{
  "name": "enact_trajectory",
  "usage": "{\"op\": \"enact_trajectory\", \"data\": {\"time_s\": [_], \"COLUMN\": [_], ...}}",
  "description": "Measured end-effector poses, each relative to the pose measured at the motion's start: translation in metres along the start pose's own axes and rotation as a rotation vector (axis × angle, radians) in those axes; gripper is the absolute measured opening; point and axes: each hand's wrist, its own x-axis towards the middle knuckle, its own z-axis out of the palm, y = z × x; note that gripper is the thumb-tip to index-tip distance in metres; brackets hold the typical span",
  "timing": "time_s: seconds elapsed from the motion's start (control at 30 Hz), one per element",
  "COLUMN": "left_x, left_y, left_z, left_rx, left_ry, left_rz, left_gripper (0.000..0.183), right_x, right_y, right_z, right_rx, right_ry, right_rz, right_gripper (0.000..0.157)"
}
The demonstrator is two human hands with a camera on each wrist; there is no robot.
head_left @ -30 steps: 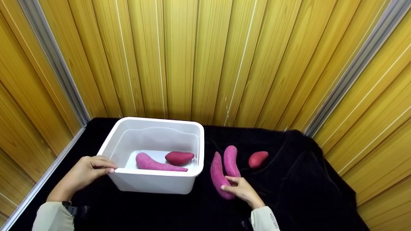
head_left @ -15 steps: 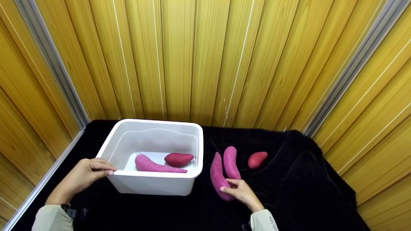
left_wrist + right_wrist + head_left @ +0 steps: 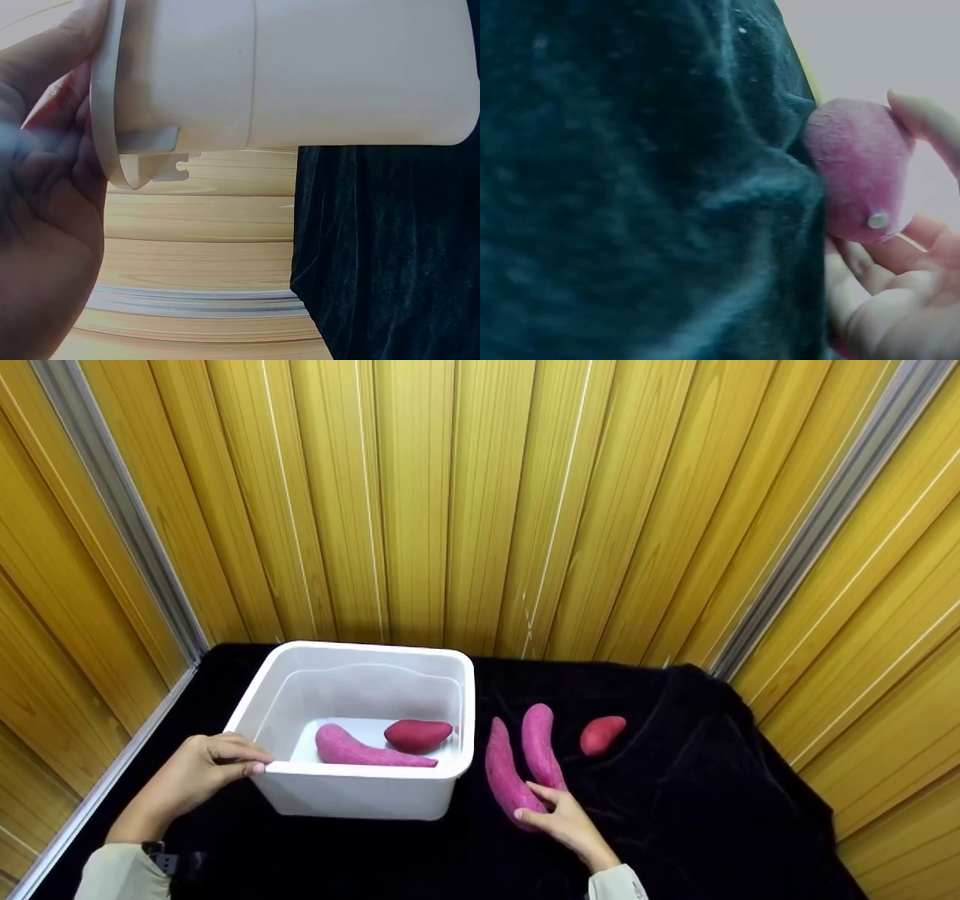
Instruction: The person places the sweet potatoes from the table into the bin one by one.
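"While the left hand (image 3: 199, 774) pinches the rim of the white bin (image 3: 360, 793), what does the right hand (image 3: 568, 823) have?"

"It grips the near end of a long pink sweet potato (image 3: 504, 771), with the thumb on one side and the fingers on the other. This piece is to the right of the bin, over the black cloth (image 3: 697, 810) of the tabletop, just beside a second pink one (image 3: 541, 744)."

"Is it heavy, in your opinion?"

"I would guess rather light and quite stiff, because I see no dent under the thumb. Whether it is real or a model, I cannot tell."

"Could it slip?"

"Probably not much. Its skin looks matt in the right wrist view, so a gentle pressure should be enough. However, this grip is at one end, so the far tip could swing down; nearer to the thick middle, the balance would be better, I think."

"And its neighbour?"

"The gap between them is narrow, so careless fingers may roll it. The short red one (image 3: 602, 735) lies apart and should fit well inside a palm."
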Motion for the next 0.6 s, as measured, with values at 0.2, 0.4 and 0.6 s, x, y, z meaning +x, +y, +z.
{"op": "enact_trajectory", "data": {"time_s": [0.2, 0.4, 0.6], "left_x": [-0.001, -0.001, -0.001], "left_y": [0.0, 0.0, 0.0], "left_z": [0.0, -0.001, -0.002], "left_rx": [-0.005, 0.002, 0.009], "left_ry": [-0.01, -0.02, -0.027], "left_rz": [-0.01, -0.032, -0.039], "left_gripper": [0.016, 0.014, 0.014], "right_x": [-0.004, -0.006, -0.006], "right_y": [0.007, 0.01, 0.014], "right_z": [0.002, 0.003, 0.005], "right_rx": [0.075, 0.12, 0.126], "right_ry": [0.025, 0.036, 0.044], "right_rz": [-0.002, 0.002, 0.014], "right_gripper": [0.066, 0.064, 0.062]}}
